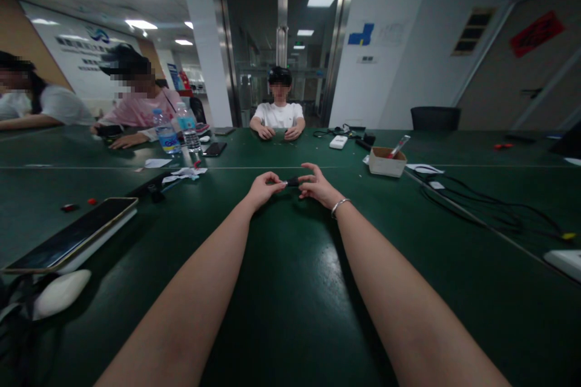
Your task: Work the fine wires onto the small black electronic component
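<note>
A small black object (pixel 292 182) lies between my two hands, just above the dark green table (pixel 290 266). The fingers of my left hand (pixel 264 189) are pinched on its left end, where a small light tip shows. At its right end, my right hand (pixel 319 186) touches it with the fingertips, while the index finger is stretched out and the fingers are apart. A silver bracelet (pixel 339 208) circles my right wrist. What exactly the black object is cannot be made out.
A phone (pixel 77 233) rests on a white box at the left. Water bottles (pixel 167 133) stand farther back. A small box (pixel 387 162) and black cables (pixel 490 199) are at the right. A person (pixel 278 112) sits opposite; others sit at the left.
</note>
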